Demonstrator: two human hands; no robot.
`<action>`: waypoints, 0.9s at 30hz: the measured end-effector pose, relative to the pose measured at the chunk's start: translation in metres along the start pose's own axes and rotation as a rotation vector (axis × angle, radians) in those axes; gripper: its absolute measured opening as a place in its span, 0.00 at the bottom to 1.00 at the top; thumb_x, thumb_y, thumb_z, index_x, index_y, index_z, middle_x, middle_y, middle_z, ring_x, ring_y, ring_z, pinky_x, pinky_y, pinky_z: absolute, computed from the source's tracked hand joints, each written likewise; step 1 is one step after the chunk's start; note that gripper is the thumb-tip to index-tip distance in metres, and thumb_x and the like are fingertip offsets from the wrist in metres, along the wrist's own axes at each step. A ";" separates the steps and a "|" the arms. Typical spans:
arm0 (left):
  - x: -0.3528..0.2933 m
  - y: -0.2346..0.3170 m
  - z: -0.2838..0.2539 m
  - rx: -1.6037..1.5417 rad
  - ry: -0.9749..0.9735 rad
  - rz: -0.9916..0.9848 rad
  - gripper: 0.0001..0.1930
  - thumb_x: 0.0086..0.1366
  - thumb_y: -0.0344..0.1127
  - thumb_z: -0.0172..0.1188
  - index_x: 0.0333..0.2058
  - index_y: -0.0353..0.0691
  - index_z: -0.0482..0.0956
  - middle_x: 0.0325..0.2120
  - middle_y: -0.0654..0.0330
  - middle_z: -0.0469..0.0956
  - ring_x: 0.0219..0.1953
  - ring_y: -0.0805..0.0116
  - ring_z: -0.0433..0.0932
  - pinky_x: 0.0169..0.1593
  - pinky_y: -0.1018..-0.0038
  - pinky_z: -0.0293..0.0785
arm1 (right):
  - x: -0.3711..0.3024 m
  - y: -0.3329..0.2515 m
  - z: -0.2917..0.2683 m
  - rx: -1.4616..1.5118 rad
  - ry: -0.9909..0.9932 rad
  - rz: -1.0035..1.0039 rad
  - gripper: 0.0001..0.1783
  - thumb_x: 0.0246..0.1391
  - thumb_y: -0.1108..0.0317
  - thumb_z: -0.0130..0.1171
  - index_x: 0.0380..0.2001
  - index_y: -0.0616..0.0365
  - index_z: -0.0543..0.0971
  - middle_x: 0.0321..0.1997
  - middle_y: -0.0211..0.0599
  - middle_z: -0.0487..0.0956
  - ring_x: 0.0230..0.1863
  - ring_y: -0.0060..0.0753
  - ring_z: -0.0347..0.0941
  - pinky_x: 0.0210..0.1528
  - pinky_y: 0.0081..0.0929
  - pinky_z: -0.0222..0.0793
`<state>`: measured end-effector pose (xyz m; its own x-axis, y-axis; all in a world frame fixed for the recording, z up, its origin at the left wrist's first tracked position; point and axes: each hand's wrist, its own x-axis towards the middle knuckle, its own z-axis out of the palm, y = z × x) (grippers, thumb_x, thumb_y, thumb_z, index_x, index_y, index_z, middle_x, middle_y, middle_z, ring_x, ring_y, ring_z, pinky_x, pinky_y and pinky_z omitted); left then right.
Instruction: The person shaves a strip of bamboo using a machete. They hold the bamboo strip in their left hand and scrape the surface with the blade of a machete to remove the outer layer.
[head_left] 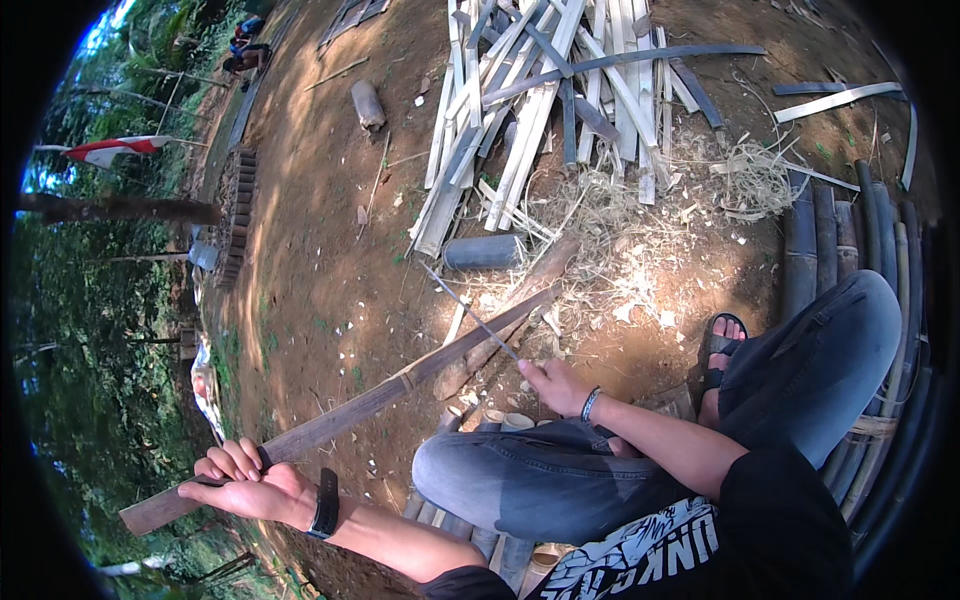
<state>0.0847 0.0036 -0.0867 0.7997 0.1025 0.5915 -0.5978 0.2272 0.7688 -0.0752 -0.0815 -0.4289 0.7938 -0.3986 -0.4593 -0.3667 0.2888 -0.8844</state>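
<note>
One slat slants from the left hand, whose fingers grip its near end, to over a log; one knife, gripped by the right hand's curled fingers, visually crosses it; beyond lie shavings and piled strips.

Dappled sunlight falls on brown earth ground, brightest just toward three o'clock from centre, with green foliage at nine, a red-and-white flag near ten, and bamboo-pole seating farther toward three.
</note>
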 end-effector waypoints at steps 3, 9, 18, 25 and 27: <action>0.001 -0.002 -0.004 -0.012 -0.006 -0.009 0.25 0.70 0.58 0.35 0.19 0.47 0.57 0.11 0.70 0.50 0.11 0.80 0.45 0.14 0.82 0.39 | 0.027 0.031 -0.024 0.203 0.147 0.349 0.39 0.58 0.37 0.40 0.11 0.63 0.67 0.09 0.39 0.67 0.10 0.38 0.65 0.16 0.38 0.59; 0.011 -0.007 -0.021 -0.038 -0.075 -0.051 0.26 0.71 0.56 0.31 0.18 0.46 0.55 0.11 0.69 0.49 0.11 0.79 0.46 0.15 0.81 0.43 | -0.005 -0.005 -0.002 0.114 -0.080 0.016 0.39 0.59 0.36 0.37 0.08 0.60 0.64 0.08 0.36 0.66 0.09 0.34 0.62 0.15 0.36 0.58; 0.022 -0.015 -0.040 -0.079 -0.103 -0.064 0.26 0.71 0.56 0.32 0.19 0.45 0.55 0.13 0.69 0.49 0.12 0.78 0.46 0.16 0.81 0.44 | 0.019 0.031 -0.026 0.330 -0.056 0.322 0.34 0.59 0.38 0.40 0.08 0.52 0.62 0.06 0.27 0.63 0.09 0.21 0.60 0.11 0.26 0.55; 0.030 -0.021 -0.045 -0.069 -0.096 -0.080 0.26 0.71 0.56 0.31 0.19 0.46 0.55 0.13 0.69 0.48 0.12 0.78 0.46 0.17 0.81 0.45 | 0.048 0.051 -0.039 0.036 -0.098 0.121 0.40 0.55 0.33 0.41 0.10 0.61 0.70 0.09 0.36 0.67 0.15 0.33 0.67 0.24 0.36 0.64; 0.027 -0.028 -0.049 -0.031 -0.033 -0.060 0.25 0.70 0.56 0.33 0.19 0.47 0.55 0.12 0.70 0.48 0.12 0.80 0.46 0.16 0.82 0.43 | 0.049 0.050 -0.036 -0.112 -0.045 0.053 0.40 0.55 0.33 0.41 0.11 0.61 0.70 0.10 0.38 0.68 0.14 0.34 0.66 0.22 0.36 0.64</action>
<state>0.1259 0.0473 -0.1041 0.8313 0.0558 0.5531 -0.5467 0.2620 0.7953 -0.0724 -0.1182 -0.4984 0.7919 -0.3449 -0.5040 -0.4590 0.2082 -0.8637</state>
